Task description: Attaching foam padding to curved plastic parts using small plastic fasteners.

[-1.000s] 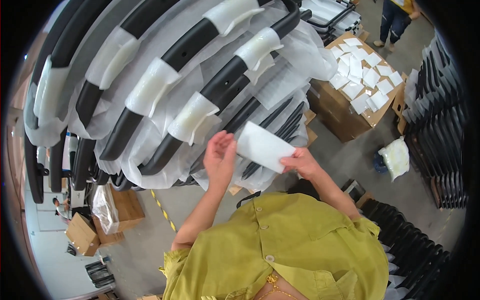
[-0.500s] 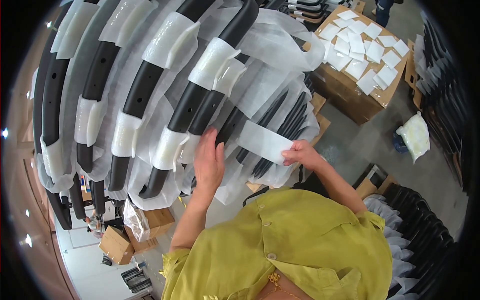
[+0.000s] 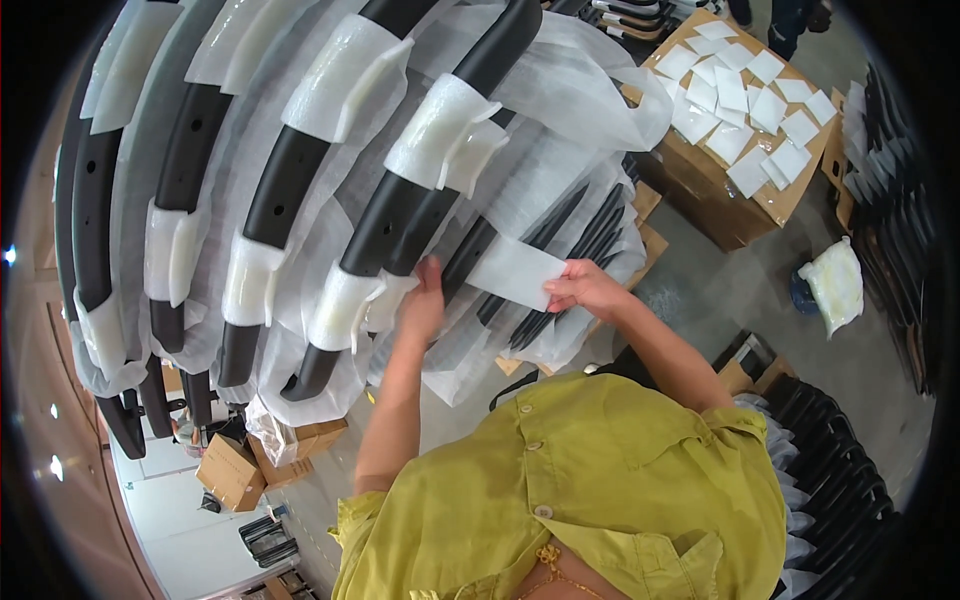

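Note:
My right hand (image 3: 588, 287) pinches the right end of a white foam sheet (image 3: 512, 271), which stretches leftward across a black bar (image 3: 466, 252). My left hand (image 3: 422, 308) rests at the lower part of a pair of curved black metal bars (image 3: 378, 228), beside their white foam wrap (image 3: 343, 308). Its fingers point upward and look stretched out, partly hidden against the bar. Another foam wrap (image 3: 437, 130) circles the same pair higher up. Further left, more black bars (image 3: 288, 187) carry similar foam bands, with thin white sheeting (image 3: 335, 215) between them.
A cardboard box (image 3: 700, 178) at the far right has many loose white foam pieces (image 3: 768, 108) on top. Near it stands a blue container with a pale bag (image 3: 833, 285). Stacked black bars (image 3: 835, 465) line the right side. Cardboard boxes (image 3: 232, 470) sit at lower left. Another person's legs (image 3: 785, 35) show at the back.
My right hand has moved slightly left and up with the foam sheet. The left hand has turned and its fingers now lie closer against the bars. The view has shifted a little.

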Tool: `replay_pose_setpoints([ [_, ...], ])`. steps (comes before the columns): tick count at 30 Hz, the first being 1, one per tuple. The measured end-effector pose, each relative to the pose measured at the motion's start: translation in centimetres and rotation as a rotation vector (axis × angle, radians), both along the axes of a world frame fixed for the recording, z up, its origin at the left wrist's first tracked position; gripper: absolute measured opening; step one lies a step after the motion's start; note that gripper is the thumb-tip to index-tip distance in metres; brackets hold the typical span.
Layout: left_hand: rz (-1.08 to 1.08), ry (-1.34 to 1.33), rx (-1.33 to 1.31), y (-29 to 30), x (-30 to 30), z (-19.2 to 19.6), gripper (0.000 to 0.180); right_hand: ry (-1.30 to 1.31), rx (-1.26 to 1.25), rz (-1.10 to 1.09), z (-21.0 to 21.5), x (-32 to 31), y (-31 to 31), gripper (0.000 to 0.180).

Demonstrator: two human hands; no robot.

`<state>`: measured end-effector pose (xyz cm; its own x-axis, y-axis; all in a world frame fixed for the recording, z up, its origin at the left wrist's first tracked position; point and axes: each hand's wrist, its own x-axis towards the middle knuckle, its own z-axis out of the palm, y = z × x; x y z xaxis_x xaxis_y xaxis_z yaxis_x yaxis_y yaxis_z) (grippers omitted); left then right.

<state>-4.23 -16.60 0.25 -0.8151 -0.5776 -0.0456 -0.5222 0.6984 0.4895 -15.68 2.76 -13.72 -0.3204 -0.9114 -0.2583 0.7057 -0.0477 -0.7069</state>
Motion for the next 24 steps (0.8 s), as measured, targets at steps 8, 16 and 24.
replay_pose_setpoints([
  [8, 0.180, -0.080, -0.010, 0.3, -0.4, -0.6, 0.044, -0.010, 0.037, 0.079, -0.2, 0.2, -5.0, 0.020],
  [16, 0.233, 0.315, -0.167, 3.6, 1.5, -0.4, 0.020, -0.089, 0.031, 0.166, 1.7, 3.7, -5.9, 0.020],
  [24, 0.074, 0.421, -0.541, 4.6, 5.6, 0.4, 0.012, 0.048, 0.026, 0.249, 4.5, 5.6, -9.3, 0.015],
])
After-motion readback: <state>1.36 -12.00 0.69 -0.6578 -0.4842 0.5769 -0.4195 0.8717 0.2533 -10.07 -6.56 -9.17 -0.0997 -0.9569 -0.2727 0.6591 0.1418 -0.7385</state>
